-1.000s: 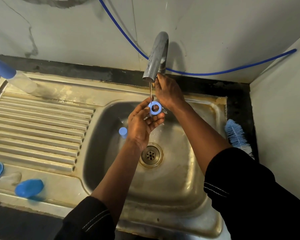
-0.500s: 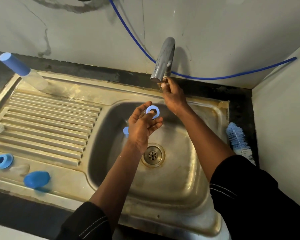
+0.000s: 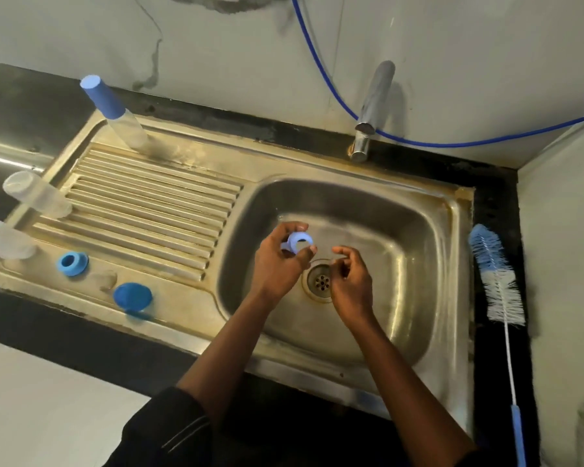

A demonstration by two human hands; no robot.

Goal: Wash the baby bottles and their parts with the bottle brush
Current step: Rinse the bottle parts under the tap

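One blurred blue ring point(image 3: 299, 242), partly thumb-covered, is pinched by left hand point(image 3: 280, 264) (right hand point(image 3: 349, 281) slack, empty).

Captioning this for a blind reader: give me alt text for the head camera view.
Over a steel sink, the left hand pinches a blue ring while the right hand hangs empty beside it above the drain. The bottle brush lies on the counter to the right; clear bottles, a blue collar and a blue cap sit on the drainboard.

Your ring point(image 3: 292, 243) is pale blue, your brush point(image 3: 493, 274) blue and white — the sink point(image 3: 402, 247) yellowed steel, its drainboard point(image 3: 149, 197) ribbed.
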